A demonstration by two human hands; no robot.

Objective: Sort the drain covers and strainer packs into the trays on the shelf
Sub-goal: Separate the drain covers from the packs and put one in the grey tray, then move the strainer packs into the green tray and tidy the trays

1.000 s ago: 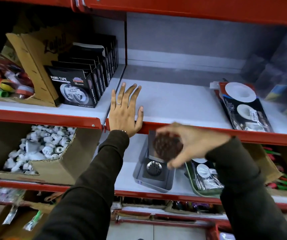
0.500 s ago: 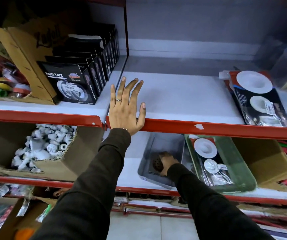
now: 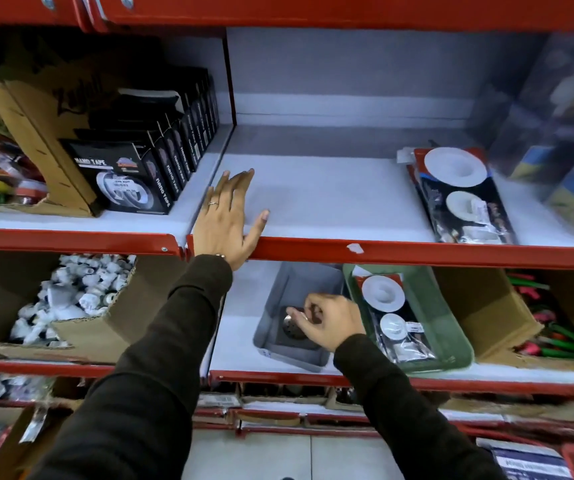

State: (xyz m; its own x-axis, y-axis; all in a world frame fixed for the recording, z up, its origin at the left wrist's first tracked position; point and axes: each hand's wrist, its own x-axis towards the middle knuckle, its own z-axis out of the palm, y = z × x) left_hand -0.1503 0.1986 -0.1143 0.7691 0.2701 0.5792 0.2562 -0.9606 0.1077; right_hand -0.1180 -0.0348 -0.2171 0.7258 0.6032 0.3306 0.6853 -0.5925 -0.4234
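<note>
My left hand (image 3: 226, 216) lies flat and open on the upper white shelf (image 3: 330, 202), at its red front lip. One shelf lower, my right hand (image 3: 327, 322) hovers inside the grey tray (image 3: 271, 306) with curled fingers, thumb and forefinger close together. A round perforated metal drain cover (image 3: 289, 329) lies in that tray, just under my fingertips. The dark drain cover is hidden by my fingers, and whether I still hold it is unclear. A strainer pack (image 3: 389, 317) with white discs lies in the green tray (image 3: 458, 355) beside it. Another strainer pack (image 3: 462, 195) rests on the upper shelf at the right.
Black nano tape boxes (image 3: 129, 178) and a cardboard display (image 3: 36, 133) fill the upper shelf's left side. A cardboard box of white fittings (image 3: 71, 299) stands lower left, and a cardboard box (image 3: 486, 313) sits right of the green tray. Blurred packages (image 3: 562, 133) stand upper right.
My right hand carried the dark round drain cover down from the shelf edge into the grey tray and has now drawn back a little. My left hand stayed on the upper shelf.
</note>
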